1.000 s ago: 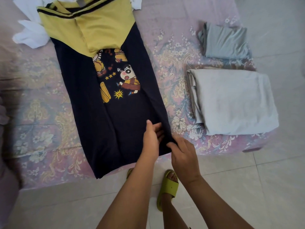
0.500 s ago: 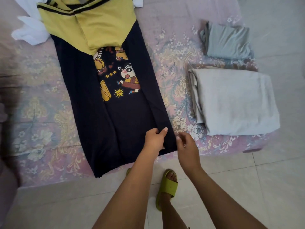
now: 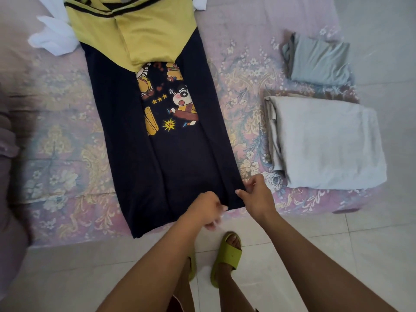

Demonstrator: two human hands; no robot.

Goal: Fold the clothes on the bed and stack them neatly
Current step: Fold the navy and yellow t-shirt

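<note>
A navy and yellow cotton T-shirt with a cartoon print (image 3: 157, 122) lies flat on the bed covered in a pink floral sheet (image 3: 56, 154), its long sides folded inward over the centre and its yellow sleeves folded in at the far end. The hem of the T-shirt reaches the near edge of the bed. The right hand (image 3: 255, 195) is at the near right corner of the hem, fingers curled, with thumb and fingertips pinching the folded dark fabric at that edge. The left hand (image 3: 206, 209) is just beside it to the left, over the hem, fingers curled downward; motion blur prevents confirming whether they clamp the fabric. The two hands are near each other but apart. A crumpled white garment (image 3: 54, 40) lies at the far left, partly under the yellow sleeve. On the right side of the bed, well apart from the T-shirt, a large folded pale grey cloth (image 3: 326, 143) lies near the bed edge, and a smaller folded blue-grey garment (image 3: 319, 60) lies beyond it, farther away. The person stands on a white tiled floor (image 3: 360, 244) in olive green slide sandals (image 3: 226, 258)
</note>
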